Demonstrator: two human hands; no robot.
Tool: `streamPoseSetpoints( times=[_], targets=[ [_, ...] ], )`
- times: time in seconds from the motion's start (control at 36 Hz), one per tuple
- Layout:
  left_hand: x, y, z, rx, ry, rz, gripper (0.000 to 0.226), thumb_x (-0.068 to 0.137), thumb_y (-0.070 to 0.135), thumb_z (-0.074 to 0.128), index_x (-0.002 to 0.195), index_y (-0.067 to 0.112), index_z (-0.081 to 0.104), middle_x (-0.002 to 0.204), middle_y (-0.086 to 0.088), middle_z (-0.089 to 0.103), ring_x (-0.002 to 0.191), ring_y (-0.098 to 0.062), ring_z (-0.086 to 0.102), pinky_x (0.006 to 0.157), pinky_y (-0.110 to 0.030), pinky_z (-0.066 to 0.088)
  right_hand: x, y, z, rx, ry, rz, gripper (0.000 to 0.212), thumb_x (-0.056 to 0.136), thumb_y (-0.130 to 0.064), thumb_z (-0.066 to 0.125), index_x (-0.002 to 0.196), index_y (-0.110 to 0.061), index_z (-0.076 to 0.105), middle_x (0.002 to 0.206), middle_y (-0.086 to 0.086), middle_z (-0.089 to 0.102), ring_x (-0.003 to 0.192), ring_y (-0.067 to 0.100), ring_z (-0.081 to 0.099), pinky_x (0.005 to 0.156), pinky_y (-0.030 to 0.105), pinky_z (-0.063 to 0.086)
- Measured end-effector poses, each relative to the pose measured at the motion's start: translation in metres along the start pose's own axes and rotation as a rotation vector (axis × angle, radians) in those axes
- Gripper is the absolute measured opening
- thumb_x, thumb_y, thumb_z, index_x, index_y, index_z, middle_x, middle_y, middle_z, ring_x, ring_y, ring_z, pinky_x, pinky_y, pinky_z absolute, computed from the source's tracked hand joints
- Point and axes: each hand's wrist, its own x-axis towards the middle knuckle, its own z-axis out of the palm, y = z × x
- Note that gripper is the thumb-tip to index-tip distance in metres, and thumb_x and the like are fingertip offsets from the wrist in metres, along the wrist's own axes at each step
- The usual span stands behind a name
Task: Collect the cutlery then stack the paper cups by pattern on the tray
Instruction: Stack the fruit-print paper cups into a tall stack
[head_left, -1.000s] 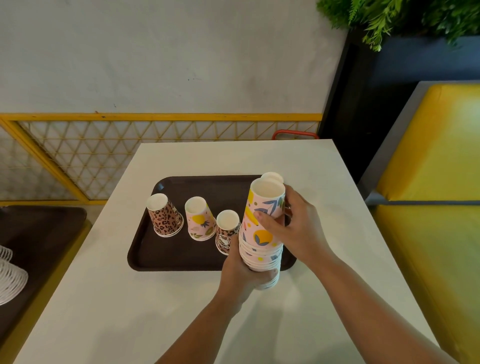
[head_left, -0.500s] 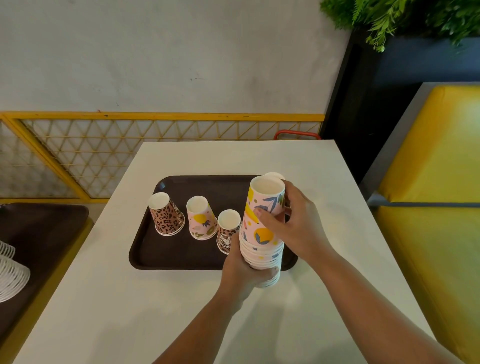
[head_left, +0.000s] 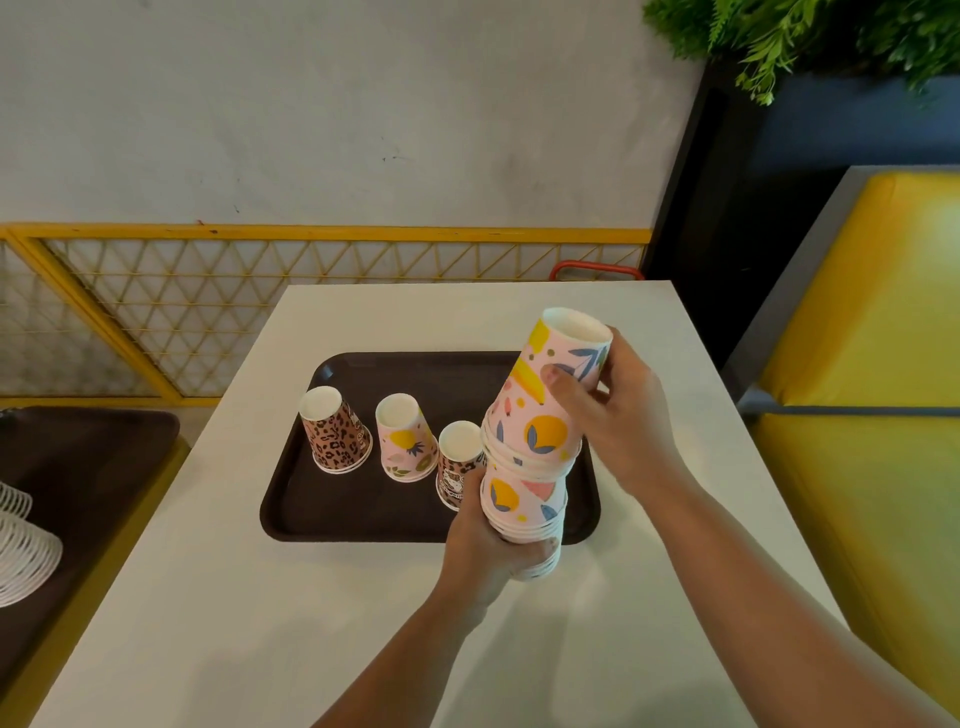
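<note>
Tray (head_left: 363, 525): dark brown, on the white table (head_left: 218, 597), just beyond and left of the two gripping hands; holds three upturned cups, bases up, in a row.
Leopard cup (head_left: 337, 434): farthest left of the grip, upside down on the tray, apart from its neighbour.
Fruit cup (head_left: 405, 441): pink with yellow fruit, upside down, middle of the row.
Brown cup (head_left: 457, 467): upside down, just left of the held stacks, partly hidden by the left fingers.
Lower stack (head_left: 524, 506): pink fruit-pattern cups nested mouth-down, held over the near right corner of the tray.
Upper stack (head_left: 550, 405): same pattern, mouth-down, tilted to the right; lowest rims just above the lower stack, contact between the two not clear.
Change: one joined column half a second ago, now split in two, the upper part raised and tipped rightward; row on the tray unchanged.
Left hand (head_left: 488, 545): fingers curled round the bottom rims of the lower stack, thumb on the near side, gripping from below.
Right hand (head_left: 618, 421): curled round the upper stack near its top, thumb pressed on the near face, fingers wrapped behind.
Second tray (head_left: 93, 467): dark, well to the left of the grip, with white stacked items (head_left: 21, 551) at the frame edge, too cut off to name.
</note>
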Motion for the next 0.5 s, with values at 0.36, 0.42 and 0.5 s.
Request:
streamPoseSetpoints(
  times=[0.36, 0.42, 0.5],
  targets=[
    [0.001, -0.003, -0.005, -0.025, 0.021, 0.010, 0.083, 0.043, 0.025, 0.087, 0.116, 0.038, 0.049, 0.111, 0.006, 0.068, 0.105, -0.016, 0.065, 0.095, -0.049, 0.051, 0.058, -0.005, -0.012, 0.360, 0.334, 0.068, 0.008, 0.090, -0.022, 0.058, 0.097, -0.019, 0.058, 0.095, -0.002, 0.068, 0.091, 0.015, 0.068, 0.075, 0.030, 0.057],
    [0.002, -0.003, -0.005, -0.034, 0.017, 0.006, 0.083, 0.043, 0.025, 0.087, 0.116, 0.038, 0.049, 0.112, 0.007, 0.068, 0.106, -0.015, 0.064, 0.096, -0.047, 0.051, 0.065, 0.001, -0.009, 0.274, 0.379, 0.031, 0.016, 0.088, -0.023, 0.060, 0.103, -0.020, 0.054, 0.097, -0.008, 0.065, 0.090, 0.007, 0.067, 0.072, 0.022, 0.055],
    [0.003, -0.002, -0.006, -0.040, 0.009, 0.002, 0.085, 0.043, 0.026, 0.086, 0.118, 0.038, 0.047, 0.112, 0.010, 0.067, 0.108, -0.014, 0.064, 0.097, -0.045, 0.051, 0.069, 0.015, -0.001, 0.124, 0.399, -0.023, 0.028, 0.086, -0.023, 0.064, 0.110, -0.022, 0.050, 0.098, -0.013, 0.061, 0.090, 0.000, 0.063, 0.070, 0.016, 0.053]
  ],
)
